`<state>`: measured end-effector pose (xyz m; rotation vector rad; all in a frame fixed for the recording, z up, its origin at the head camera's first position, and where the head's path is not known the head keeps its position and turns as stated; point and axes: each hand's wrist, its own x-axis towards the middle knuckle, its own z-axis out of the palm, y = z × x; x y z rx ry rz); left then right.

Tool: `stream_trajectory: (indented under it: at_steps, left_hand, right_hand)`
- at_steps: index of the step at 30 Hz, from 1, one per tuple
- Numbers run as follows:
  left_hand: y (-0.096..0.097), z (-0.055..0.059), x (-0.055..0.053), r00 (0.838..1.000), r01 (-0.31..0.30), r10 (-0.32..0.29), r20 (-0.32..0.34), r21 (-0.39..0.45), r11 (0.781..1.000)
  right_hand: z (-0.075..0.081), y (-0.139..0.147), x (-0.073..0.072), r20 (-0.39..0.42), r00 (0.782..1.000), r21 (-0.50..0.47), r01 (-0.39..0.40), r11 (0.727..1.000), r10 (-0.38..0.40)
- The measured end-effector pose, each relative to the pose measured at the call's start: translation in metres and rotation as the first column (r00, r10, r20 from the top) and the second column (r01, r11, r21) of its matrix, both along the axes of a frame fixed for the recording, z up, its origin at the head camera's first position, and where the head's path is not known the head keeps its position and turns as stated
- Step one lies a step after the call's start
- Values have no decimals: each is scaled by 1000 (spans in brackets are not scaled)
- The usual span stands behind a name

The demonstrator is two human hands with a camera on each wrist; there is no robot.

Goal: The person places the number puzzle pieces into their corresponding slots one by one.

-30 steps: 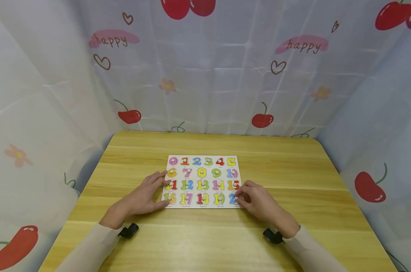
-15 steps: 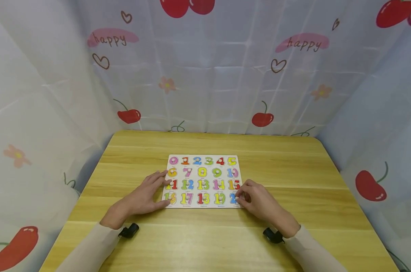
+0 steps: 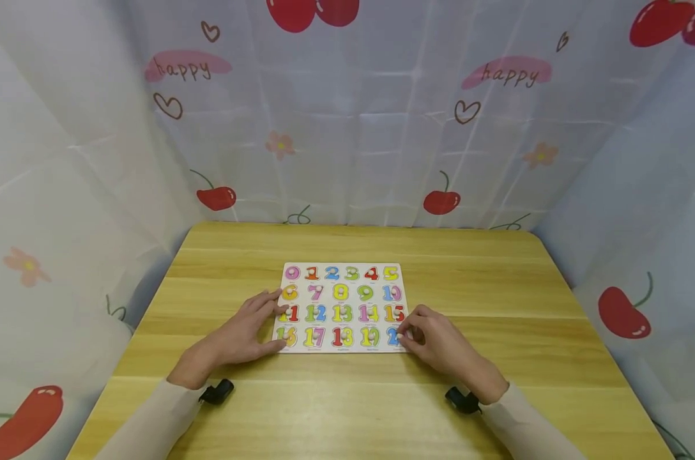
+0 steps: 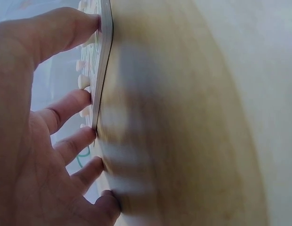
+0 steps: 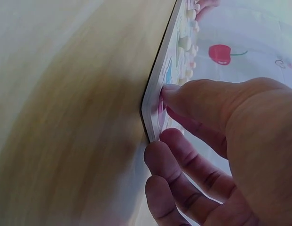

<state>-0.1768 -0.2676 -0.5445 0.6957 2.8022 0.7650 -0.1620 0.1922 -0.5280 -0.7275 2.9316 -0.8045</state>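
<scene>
A white number puzzle board (image 3: 328,350) lies flat on the table, with colourful number pieces in rows, each with a small pale knob. Fingers spread, my left hand (image 3: 238,329) rests along the board's left edge; in the left wrist view its thumb (image 4: 73,29) and some fingertips touch the rim. At the near right corner, my right hand (image 3: 442,338) pinches the blue-and-pink number 20 piece (image 3: 391,336) between thumb and index finger. Those fingers cover the zero and the knob in the head view. The right wrist view shows the thumb (image 5: 193,96) low against the board's corner.
The wooden table (image 3: 336,409) has rounded far corners. A pale curtain (image 3: 347,128) printed with cherries, hearts and words stands behind it and on both sides. Each wrist carries a small black camera, one on the left (image 3: 217,391) and one on the right (image 3: 462,400).
</scene>
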Motion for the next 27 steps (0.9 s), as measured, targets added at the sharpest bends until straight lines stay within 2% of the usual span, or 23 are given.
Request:
stream_trajectory:
  at_steps: [10, 13, 14, 18, 23, 27]
  left_hand:
    - [2, 0, 3, 1000, 3, -3, -10, 15, 1000]
    - [1, 0, 4, 1000, 2, -2, -6, 20, 1000]
    - [0, 0, 4, 1000, 0, 0, -7, 20, 1000]
    - [-2, 1, 4, 1000, -11, 11, -15, 11, 1000]
    - [-5, 4, 5, 999, -40, 40, -14, -3, 999]
    - [-8, 11, 3, 994, -82, 78, -73, -46, 996]
  right_hand:
    - [-3, 5, 3, 2, 1000, -15, 12, 1000, -11]
    - [-5, 9, 4, -15, 1000, -57, 11, 998, -12]
    - [-10, 13, 3, -43, 999, -90, -1, 996, -3]
    - [-12, 25, 0, -91, 995, -123, 27, 992, -38]
    - [-5, 44, -5, -123, 984, -48, 121, 992, -126]
    - [1, 63, -10, -188, 967, 12, 180, 984, -174]
